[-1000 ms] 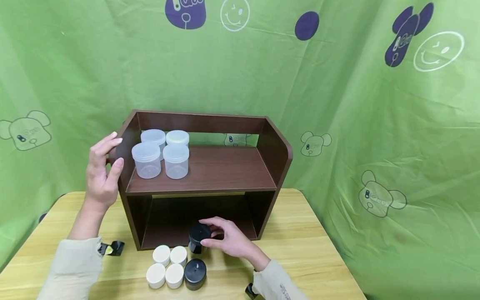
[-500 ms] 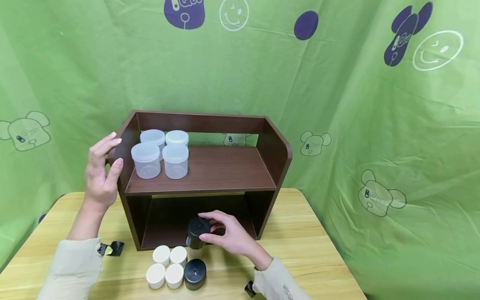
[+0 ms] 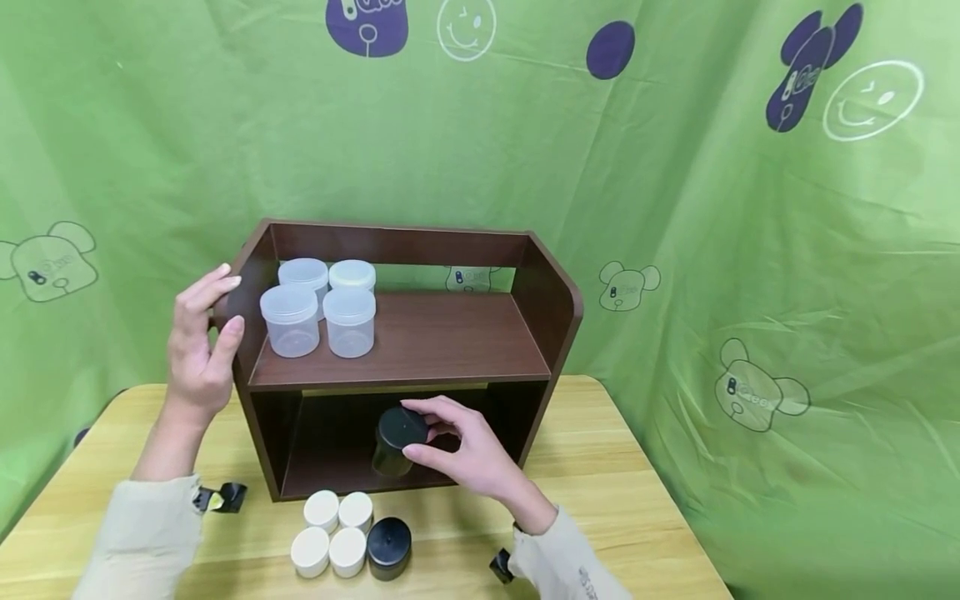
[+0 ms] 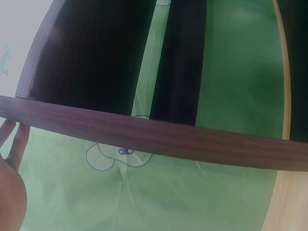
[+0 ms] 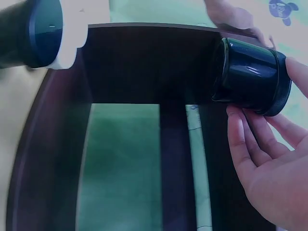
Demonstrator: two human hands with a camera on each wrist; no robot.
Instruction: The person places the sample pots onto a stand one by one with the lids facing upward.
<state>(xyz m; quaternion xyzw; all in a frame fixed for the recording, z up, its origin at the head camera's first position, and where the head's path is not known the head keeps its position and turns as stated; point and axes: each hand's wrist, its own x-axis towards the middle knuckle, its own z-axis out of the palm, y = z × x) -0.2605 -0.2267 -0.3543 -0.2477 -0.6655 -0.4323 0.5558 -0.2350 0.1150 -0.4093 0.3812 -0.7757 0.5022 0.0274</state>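
Note:
In the head view, my right hand grips a black jar by its lid, thumb on the near side and fingers on the far side. The jar is at the front opening of the lower compartment of a dark brown wooden shelf. The right wrist view shows the glossy jar pinched between thumb and fingers. My left hand rests against the shelf's left side panel, fingers extended and thumb apart; only part of that hand shows in the left wrist view.
Several frosted clear jars stand on the upper shelf's left side. In front of the shelf, several white-lidded containers sit grouped beside another black jar on the wooden table. A green printed curtain hangs behind.
My right hand has raised the black jar from near the table and moved it away from me, to the lower compartment's opening. My left hand has stayed on the side panel.

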